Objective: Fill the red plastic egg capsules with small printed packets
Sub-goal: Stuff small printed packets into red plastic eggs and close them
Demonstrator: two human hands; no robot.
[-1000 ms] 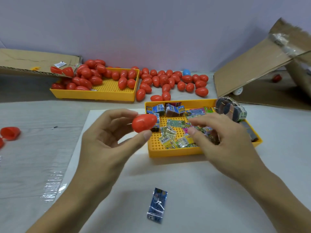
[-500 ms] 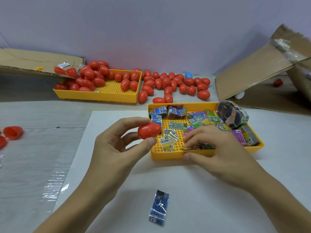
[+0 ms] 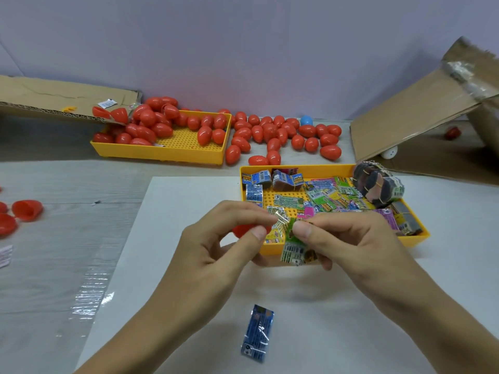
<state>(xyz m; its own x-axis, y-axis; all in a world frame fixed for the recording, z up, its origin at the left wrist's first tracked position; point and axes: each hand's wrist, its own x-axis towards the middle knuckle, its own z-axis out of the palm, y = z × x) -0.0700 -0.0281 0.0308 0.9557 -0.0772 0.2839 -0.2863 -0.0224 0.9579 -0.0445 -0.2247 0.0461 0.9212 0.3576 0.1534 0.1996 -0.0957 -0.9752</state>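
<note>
Item: red egg capsule (image 3: 244,230), smooth glossy plastic, held in the curled fingers of the left hand (image 3: 216,247), just near-left of the packet tray (image 3: 413,240). Right hand (image 3: 348,238) pinches a green printed packet (image 3: 293,247), thin crinkly film, beside it.

Risks: the slick shell may slip from the grip; the limp packet may snag at the capsule's seam or drop.

Stock: closed red eggs (image 3: 283,133), rounded, far.
</note>
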